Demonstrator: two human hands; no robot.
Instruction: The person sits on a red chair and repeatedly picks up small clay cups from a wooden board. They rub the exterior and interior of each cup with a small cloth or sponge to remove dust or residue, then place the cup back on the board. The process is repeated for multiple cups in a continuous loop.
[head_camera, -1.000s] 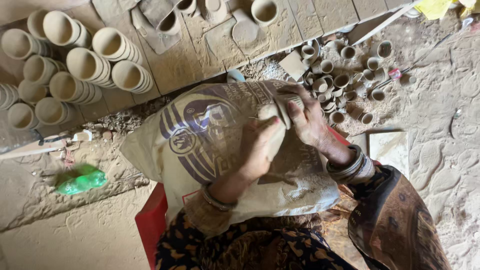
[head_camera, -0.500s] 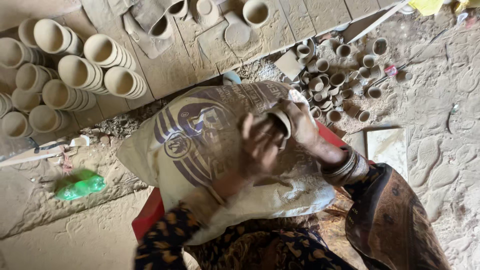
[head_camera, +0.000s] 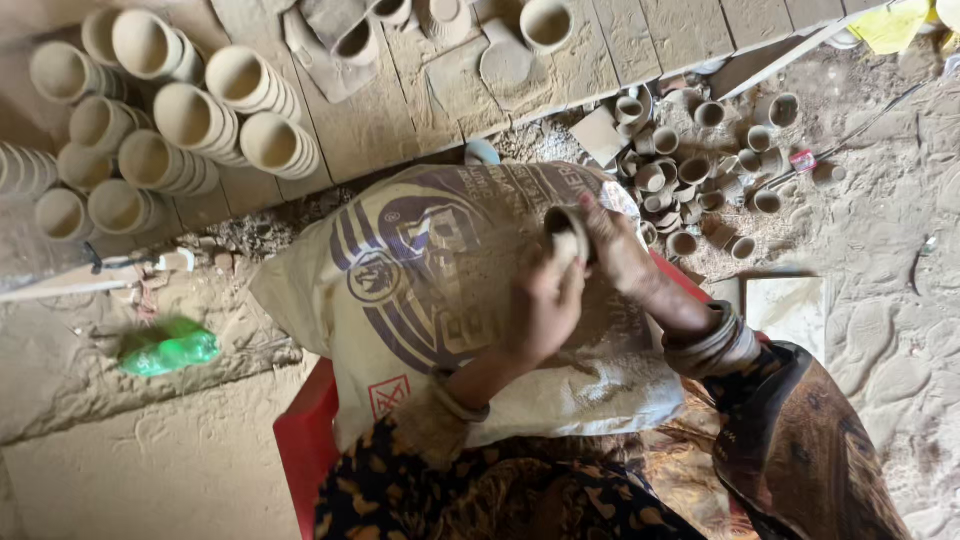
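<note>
Both your hands close on one small clay cup (head_camera: 568, 228): left hand (head_camera: 548, 305) below, right hand (head_camera: 622, 255) just right, mouth tilted up-left.

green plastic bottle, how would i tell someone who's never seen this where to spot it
Start at the big printed sack spread over the person's lap, then look to its left across the dusty ground. The green plastic bottle lies on its side there, below the wooden boards stacked with clay cups. It is the only bright green thing among all the brown clay and dirt.
</note>
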